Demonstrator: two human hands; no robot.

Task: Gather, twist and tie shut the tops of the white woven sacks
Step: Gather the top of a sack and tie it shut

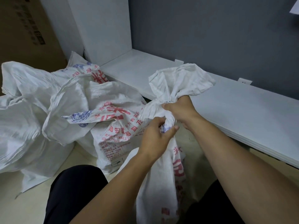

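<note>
Sack [161, 191] stands between the person's knees, its neck twisted into a knot [169, 120]. Left hand [153, 136] curls round the neck just under the knot. Right hand [179, 109] clenches the gathered top above it, and the loose end [181, 80] flares beyond. The woven cloth looks soft, light and rather slick, so hold it close to the knot. Other sacks [40, 102] slump open at left.

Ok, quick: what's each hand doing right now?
Left hand: holding the twisted neck of the near sack.
Right hand: gripping the same neck just under its flared top.
</note>
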